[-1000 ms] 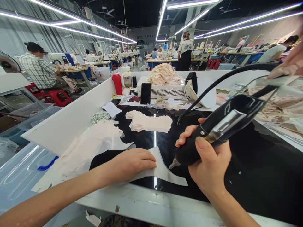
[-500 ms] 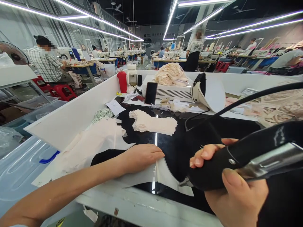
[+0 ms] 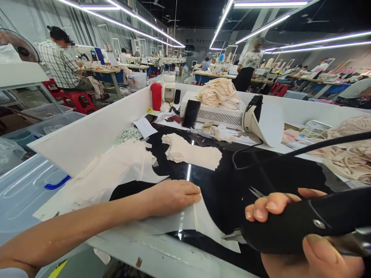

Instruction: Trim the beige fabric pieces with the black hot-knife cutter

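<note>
My left hand lies flat over a white cloth piece, fingers together and pressing down near its curved edge. I cannot see my left thumb. My right hand is wrapped around a bulky black corded hand tool with a metal lever. Its narrow metal tip meets the lower right corner of that cloth piece. Thin pointed metal blades stick out past my right fingers. A stack of cut pale cloth pieces lies on the dark tabletop, and more pale cloth is heaped at left.
The tool's black cable loops over the right side. White panels wall the table. At the back stand a red cup, a phone, a white vented box and a white cone-shaped shade. Several people work beyond.
My right hand and the black tool have shifted slightly right and down, and the tool has turned. The pointed blades show more. My left hand stays on the cloth; the view has shifted a little.
</note>
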Motion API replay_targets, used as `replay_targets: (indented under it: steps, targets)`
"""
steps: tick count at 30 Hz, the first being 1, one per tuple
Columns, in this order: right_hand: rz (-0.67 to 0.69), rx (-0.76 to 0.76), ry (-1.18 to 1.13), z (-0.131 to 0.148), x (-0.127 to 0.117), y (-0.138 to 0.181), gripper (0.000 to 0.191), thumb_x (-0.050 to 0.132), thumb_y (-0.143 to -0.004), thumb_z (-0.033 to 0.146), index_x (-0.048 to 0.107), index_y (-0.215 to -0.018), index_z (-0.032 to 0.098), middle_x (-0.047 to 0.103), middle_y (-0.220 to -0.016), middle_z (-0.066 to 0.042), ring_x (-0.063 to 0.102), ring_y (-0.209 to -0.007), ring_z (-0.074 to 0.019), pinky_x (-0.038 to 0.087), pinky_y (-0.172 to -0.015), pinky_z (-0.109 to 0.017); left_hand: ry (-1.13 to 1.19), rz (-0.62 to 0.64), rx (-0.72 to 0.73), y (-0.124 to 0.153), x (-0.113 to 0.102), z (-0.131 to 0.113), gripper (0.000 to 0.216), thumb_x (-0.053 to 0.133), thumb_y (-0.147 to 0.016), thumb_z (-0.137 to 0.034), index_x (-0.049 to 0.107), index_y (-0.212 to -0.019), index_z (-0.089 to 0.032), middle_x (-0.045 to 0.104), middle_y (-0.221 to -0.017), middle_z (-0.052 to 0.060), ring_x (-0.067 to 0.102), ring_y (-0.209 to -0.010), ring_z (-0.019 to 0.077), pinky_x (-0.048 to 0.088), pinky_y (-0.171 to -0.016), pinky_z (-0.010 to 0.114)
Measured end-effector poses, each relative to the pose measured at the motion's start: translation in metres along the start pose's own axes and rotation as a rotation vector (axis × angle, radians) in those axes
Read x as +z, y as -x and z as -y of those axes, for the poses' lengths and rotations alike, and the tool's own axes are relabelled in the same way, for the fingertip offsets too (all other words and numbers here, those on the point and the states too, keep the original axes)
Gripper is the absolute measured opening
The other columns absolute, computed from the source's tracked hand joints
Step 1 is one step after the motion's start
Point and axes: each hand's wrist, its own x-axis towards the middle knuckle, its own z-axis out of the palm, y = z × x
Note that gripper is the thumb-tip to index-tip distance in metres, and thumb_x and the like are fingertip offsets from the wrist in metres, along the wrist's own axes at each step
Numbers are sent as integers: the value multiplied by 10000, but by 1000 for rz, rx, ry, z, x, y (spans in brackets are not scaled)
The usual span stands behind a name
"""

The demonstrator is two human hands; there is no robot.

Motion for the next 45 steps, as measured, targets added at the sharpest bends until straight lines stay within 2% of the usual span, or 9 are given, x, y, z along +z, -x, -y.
replay_targets:
  steps: [4,8,11,16,20,30,35,42,45]
  targets:
    - [-49,7,3,0,-1,-8,587,1100,-637,499,762,-1072,295,704,-742,33,655,-588,-195,657,-506,-365,-17,-26,26,-2,3,-1,259,548,-1164,-53,771,-1274,-125,833,-1324,119,792,-1230,225,643,-1105,314]
    - [-127,-32,-38,-9,15,-26,609,1069,-600,487,743,-1076,293,694,-741,56,628,-585,-178,629,-498,-328,-2,-46,3,-2,6,-2,256,544,-1169,-59,769,-1267,-134,832,-1329,112,793,-1218,221,652,-1055,296]
    - [-132,-69,-49,-21,31,-40,535,994,-639,426,724,-1080,285,700,-743,60,628,-580,-170,614,-505,-313,27,-81,-1,-1,8,-2,254,543,-1176,-65,767,-1275,-134,828,-1342,115,794,-1243,219,646,-1082,291]
    - [-67,-117,-49,-39,48,-53,464,928,-723,386,682,-1101,276,695,-770,66,646,-576,-157,607,-524,-300,70,-111,-6,0,12,-3,267,538,-1172,-51,767,-1272,-144,827,-1348,112,806,-1228,201,618,-1163,307]
    - [-44,-127,-43,-46,48,-53,445,906,-771,404,668,-1125,280,676,-798,72,650,-594,-152,610,-547,-303,79,-116,-8,1,13,-5,276,537,-1176,-61,767,-1301,-150,827,-1370,111,809,-1238,196,604,-1195,319]
    - [-28,-139,-37,-47,48,-48,475,927,-780,433,666,-1145,278,674,-802,64,652,-598,-157,607,-546,-305,84,-114,-12,-1,7,-8,269,560,-1152,-39,774,-1296,-116,821,-1361,133,812,-1229,203,610,-1185,311]
    - [-52,-117,-20,-45,50,-45,420,909,-792,370,669,-1127,286,686,-800,75,657,-593,-149,613,-565,-302,94,-89,-14,0,8,-6,283,517,-1179,-60,766,-1298,-127,826,-1363,124,809,-1233,202,606,-1193,316]
    - [-59,-123,-43,-38,45,-43,434,920,-752,369,701,-1115,282,711,-769,66,641,-599,-160,601,-543,-301,89,-45,-23,3,8,-5,313,549,-1161,-47,757,-1350,-184,803,-1436,120,781,-1337,211,581,-1241,344]
    - [-61,-121,-45,-37,44,-41,429,918,-742,372,706,-1105,283,708,-760,70,639,-590,-163,592,-535,-302,95,-44,-33,4,8,-4,323,533,-1169,-52,761,-1350,-192,801,-1438,122,786,-1323,212,581,-1243,356]
